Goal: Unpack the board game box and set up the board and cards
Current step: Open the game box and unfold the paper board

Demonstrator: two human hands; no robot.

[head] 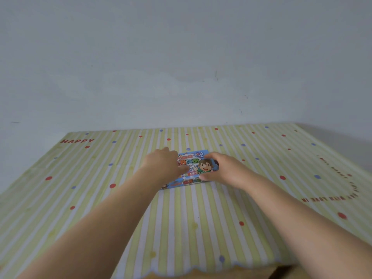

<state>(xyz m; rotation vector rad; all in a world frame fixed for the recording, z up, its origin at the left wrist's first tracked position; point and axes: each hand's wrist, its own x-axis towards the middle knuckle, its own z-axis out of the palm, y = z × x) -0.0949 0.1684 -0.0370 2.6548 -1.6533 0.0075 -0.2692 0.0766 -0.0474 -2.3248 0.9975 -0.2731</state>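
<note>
A small blue board game box (194,170) with a cartoon child and colourful lettering on its lid lies flat in the middle of the table, lid on. My left hand (162,165) covers its left end, thumb lying over the lid and fingers past the far left corner. My right hand (220,171) grips the right end, with its thumb at the near edge and fingers curled over the far edge. No board or cards are in view.
The table wears a yellow and white striped tablecloth (181,222) with red and blue dots and the word HAPPY at the far left. A plain pale wall (181,67) rises right behind the table. The cloth's scalloped near edge hangs at the bottom.
</note>
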